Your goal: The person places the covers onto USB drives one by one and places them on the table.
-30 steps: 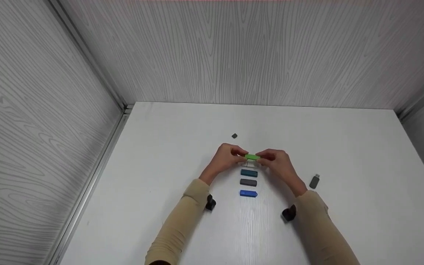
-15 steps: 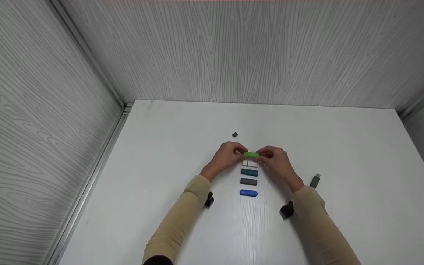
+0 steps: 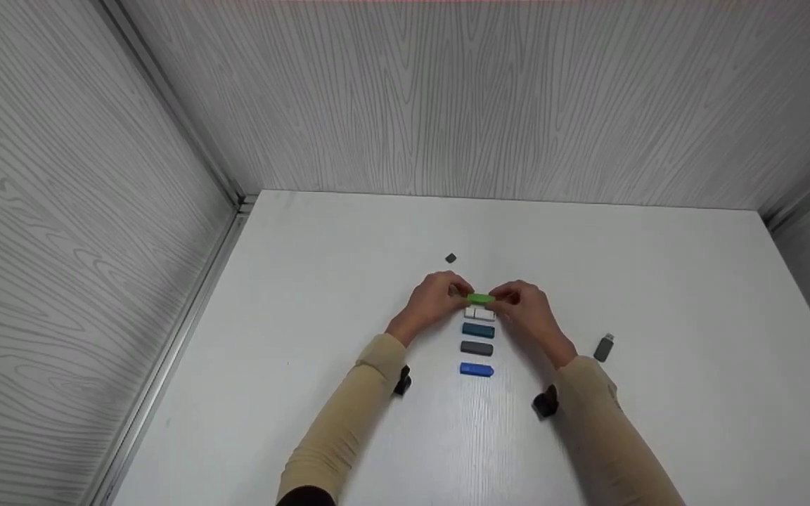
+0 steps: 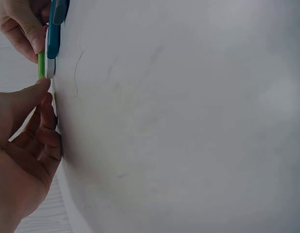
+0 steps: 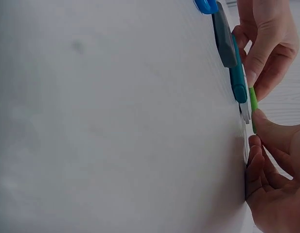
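Both hands pinch a small green USB stick (image 3: 480, 299), one at each end, at the far end of a column of sticks. My left hand (image 3: 433, 302) holds its left end between thumb and fingers, and my right hand (image 3: 531, 313) its right end. Directly on the near side lies a white USB stick (image 3: 480, 314). Teal (image 3: 478, 330), dark grey (image 3: 477, 348) and blue (image 3: 476, 370) sticks follow toward the person, roughly parallel. In the left wrist view the green stick (image 4: 41, 65) shows between the thumbs; fingertips cover its ends.
A grey USB stick (image 3: 603, 349) with its metal plug bare lies to the right, near the right sleeve. Beyond the hands is a small dark cap-like piece (image 3: 451, 258). The white table (image 3: 349, 239) meets wood-grain panels (image 3: 405, 105) at the back and sides.
Both hands keep their pinch on the green stick, which has moved only slightly. More of the white stick shows beneath it than one second ago. The right forearm has shifted a little left.
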